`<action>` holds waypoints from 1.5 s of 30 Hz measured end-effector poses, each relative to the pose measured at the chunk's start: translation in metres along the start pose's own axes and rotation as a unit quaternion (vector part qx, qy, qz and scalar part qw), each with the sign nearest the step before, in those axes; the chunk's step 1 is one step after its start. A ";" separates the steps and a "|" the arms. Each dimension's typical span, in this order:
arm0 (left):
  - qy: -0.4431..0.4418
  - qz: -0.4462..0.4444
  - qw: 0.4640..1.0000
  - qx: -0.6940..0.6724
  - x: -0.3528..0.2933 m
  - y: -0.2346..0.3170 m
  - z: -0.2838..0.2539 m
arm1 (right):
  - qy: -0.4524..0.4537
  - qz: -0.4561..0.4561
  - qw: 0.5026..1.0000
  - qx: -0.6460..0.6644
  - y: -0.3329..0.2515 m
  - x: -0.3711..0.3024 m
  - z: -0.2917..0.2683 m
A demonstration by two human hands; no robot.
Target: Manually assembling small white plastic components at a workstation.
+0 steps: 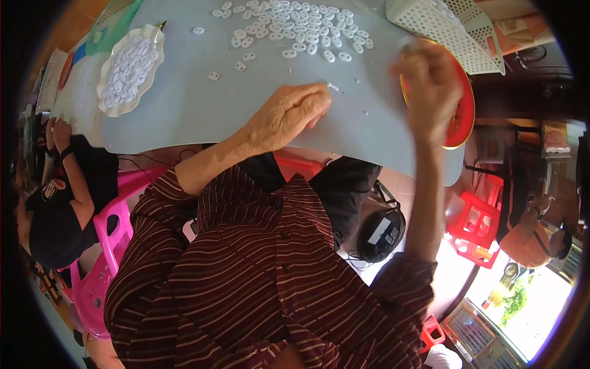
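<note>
Left of the red tray (466,89), white two-holed pieces (300,29) spread crosswise beyond the curled left hand (292,111), the nearer one; the blurred right hand (428,86) overlaps the tray's left rim, either hand's grasp being indiscernible.

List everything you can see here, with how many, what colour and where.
Table: one, grey, upper view.
Two-holed pieces: dozens, white, loose across the table's far side.
Scalloped dish: one, cream, table's left, heaped with such pieces.
Container: one, green, upper left.
Perforated basket: one, white, upper right.
Round tray: one, red, gold-rimmed, table's right.
Chair: at least one, pink, left.
Stools: several, red, mostly right.
Bag-like object: one, black, below the table.
Other people: at least two, black and orange tops, far left and right.
Shirt: one, dark red striped, lower middle.
Left hand: one, bare, table's near middle, fingers curled.
Right hand: one, bare, blurred, by the tray.
</note>
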State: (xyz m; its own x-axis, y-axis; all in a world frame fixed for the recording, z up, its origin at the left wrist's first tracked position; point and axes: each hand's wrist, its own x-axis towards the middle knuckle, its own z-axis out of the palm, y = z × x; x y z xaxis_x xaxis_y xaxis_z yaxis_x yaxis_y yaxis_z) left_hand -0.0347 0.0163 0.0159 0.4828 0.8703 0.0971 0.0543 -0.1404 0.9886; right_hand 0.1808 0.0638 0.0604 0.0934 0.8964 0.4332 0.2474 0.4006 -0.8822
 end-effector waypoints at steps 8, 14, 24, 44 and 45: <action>0.015 -0.010 1.000 0.001 -0.014 -0.006 0.008 | 0.065 -0.177 0.860 -0.474 0.053 0.150 -0.096; 0.018 -0.016 1.000 0.002 -0.016 -0.001 0.005 | -0.131 -0.146 0.953 -0.231 0.035 0.070 0.035; 0.025 -0.026 0.999 -0.018 -0.020 0.003 0.003 | -0.331 -0.199 0.912 -0.137 0.023 0.016 0.135; 0.162 -0.060 0.913 -0.371 -0.022 -0.005 -0.040 | -0.316 -0.074 0.946 -0.003 -0.012 -0.008 0.089; 0.156 -0.061 0.914 -0.369 -0.020 -0.006 -0.038 | -0.296 -0.090 0.951 0.003 -0.010 -0.013 0.086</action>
State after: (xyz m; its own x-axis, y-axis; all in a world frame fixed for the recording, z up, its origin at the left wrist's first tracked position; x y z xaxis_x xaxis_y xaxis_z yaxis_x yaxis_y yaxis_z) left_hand -0.0781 0.0181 0.0127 0.2325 0.9669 -0.1052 -0.5689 0.2229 0.7916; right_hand 0.0939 0.0646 0.0476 -0.5104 0.7617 0.3991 0.2013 0.5570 -0.8057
